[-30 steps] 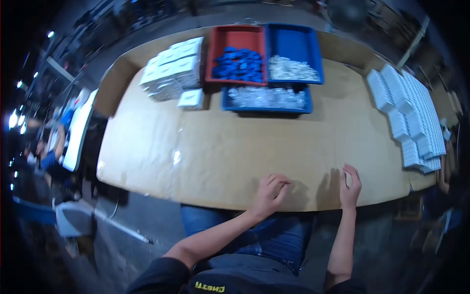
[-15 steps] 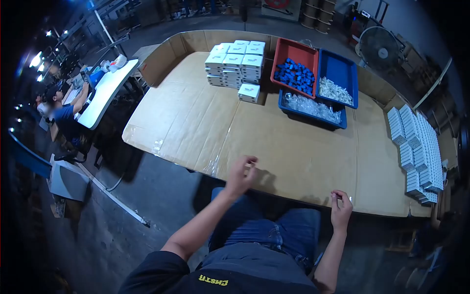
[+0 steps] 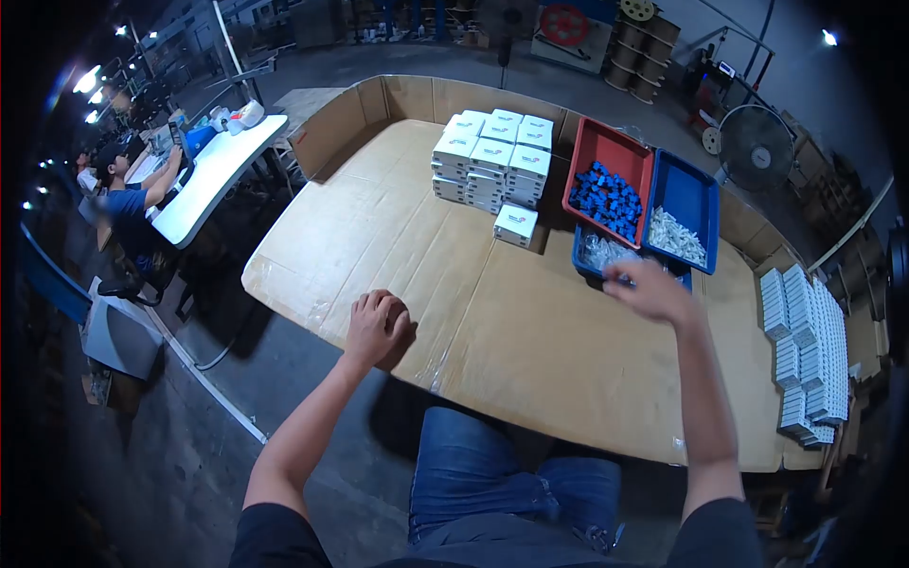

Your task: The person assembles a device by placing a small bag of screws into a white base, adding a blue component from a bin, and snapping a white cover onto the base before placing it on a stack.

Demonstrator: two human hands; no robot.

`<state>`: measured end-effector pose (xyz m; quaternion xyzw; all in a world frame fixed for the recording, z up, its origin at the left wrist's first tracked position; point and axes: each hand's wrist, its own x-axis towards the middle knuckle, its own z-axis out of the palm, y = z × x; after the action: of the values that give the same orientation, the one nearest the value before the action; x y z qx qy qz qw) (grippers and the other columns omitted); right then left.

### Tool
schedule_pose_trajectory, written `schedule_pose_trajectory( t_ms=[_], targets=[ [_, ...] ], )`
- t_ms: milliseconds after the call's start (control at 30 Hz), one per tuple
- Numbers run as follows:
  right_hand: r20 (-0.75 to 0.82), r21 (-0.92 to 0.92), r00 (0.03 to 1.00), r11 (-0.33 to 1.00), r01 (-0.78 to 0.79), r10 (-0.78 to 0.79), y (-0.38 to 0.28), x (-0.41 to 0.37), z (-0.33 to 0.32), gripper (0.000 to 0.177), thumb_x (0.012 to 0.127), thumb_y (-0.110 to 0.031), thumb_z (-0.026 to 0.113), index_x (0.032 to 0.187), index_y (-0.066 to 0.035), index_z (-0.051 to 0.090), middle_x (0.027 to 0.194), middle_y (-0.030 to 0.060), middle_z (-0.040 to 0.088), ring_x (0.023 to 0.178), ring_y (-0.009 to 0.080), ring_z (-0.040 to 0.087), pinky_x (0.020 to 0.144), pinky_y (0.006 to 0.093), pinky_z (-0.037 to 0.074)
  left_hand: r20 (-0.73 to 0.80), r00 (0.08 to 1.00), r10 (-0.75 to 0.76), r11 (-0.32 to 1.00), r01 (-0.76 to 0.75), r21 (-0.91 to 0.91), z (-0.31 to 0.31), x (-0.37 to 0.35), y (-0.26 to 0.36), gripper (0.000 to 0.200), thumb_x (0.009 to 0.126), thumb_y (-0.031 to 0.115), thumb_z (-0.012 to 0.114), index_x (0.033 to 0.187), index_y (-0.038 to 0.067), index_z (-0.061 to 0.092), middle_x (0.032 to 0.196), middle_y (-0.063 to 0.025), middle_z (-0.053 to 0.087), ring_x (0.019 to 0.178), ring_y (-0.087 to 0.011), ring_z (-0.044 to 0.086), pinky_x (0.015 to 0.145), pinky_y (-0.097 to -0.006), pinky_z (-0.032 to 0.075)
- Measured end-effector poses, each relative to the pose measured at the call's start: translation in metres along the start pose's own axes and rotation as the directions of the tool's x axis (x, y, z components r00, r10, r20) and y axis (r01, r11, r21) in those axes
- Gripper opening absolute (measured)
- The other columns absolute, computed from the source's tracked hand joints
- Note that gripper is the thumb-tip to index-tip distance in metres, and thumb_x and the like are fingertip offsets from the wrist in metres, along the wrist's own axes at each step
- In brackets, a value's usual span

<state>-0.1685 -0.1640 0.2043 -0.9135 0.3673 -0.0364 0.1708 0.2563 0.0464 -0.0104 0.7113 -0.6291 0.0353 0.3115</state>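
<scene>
My right hand (image 3: 651, 291) is over the front of the lower blue tray (image 3: 587, 272), fingers bent and a little apart, with nothing visible in them. Clear plastic pieces (image 3: 602, 250) lie in that tray just behind my fingers; my hand hides part of them. On the cardboard near the front left edge rests my left hand (image 3: 373, 327), fingers loosely curved and no object visible in it. A single white box (image 3: 515, 225) stands in front of the stack of white boxes (image 3: 492, 151), beyond both hands.
A red tray (image 3: 614, 142) holds blue parts (image 3: 606, 201); a blue tray (image 3: 686, 180) beside it holds white parts (image 3: 675, 237). Rows of white-grey blocks (image 3: 805, 350) line the right edge. Cardboard walls (image 3: 412, 97) border the table's back. A person (image 3: 133, 204) sits at another table, left.
My right hand has moved forward from the front edge to the lower blue tray. My left hand has shifted left and now rests on the cardboard. The view has tilted up.
</scene>
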Motion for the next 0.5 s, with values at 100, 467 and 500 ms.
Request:
schedule_pose_trajectory(
  t_ms=[100, 467, 500],
  targets=[
    [-0.03, -0.04, 0.996, 0.995, 0.088, -0.089, 0.002, 0.115, -0.03, 0.03, 0.097, -0.027, 0.068, 0.115, -0.003, 0.07, 0.102, 0.0164, 0.075, 0.094, 0.0292, 0.072, 0.083, 0.0396, 0.056, 0.018, 1.0, 0.003, 1.0, -0.003, 0.027, -0.002, 0.0, 0.0, 0.035, 0.09, 0.033, 0.074, 0.113, 0.008, 0.066, 0.121, -0.0118, 0.062, 0.117, -0.0337, 0.056, 0.102, -0.046, 0.043],
    [-0.147, -0.3, 0.985, 0.953, 0.041, -0.088, 0.053, 0.473, -0.035, 0.046, 0.092, -0.021, 0.074, 0.133, -0.003, 0.065, 0.129, 0.0197, 0.07, 0.118, 0.0342, 0.068, 0.101, 0.0423, 0.054, 0.09, 0.994, -0.054, 0.997, 0.058, -0.042, -0.004, 0.009, -0.009, 0.035, 0.081, 0.02, 0.073, 0.115, 0.011, 0.067, 0.122, -0.0104, 0.062, 0.119, -0.033, 0.055, 0.102, -0.0483, 0.042],
    [-0.154, -0.294, 0.985, 0.955, 0.034, -0.083, 0.066, 0.493, -0.029, 0.048, 0.091, -0.022, 0.077, 0.133, -0.002, 0.065, 0.13, 0.0199, 0.07, 0.119, 0.0341, 0.068, 0.103, 0.0423, 0.053, 0.095, 0.994, -0.055, 0.997, 0.059, -0.041, -0.004, 0.01, -0.011, 0.036, 0.08, 0.02, 0.073, 0.115, 0.011, 0.067, 0.122, -0.0101, 0.062, 0.119, -0.0329, 0.056, 0.102, -0.0482, 0.042]
  ],
)
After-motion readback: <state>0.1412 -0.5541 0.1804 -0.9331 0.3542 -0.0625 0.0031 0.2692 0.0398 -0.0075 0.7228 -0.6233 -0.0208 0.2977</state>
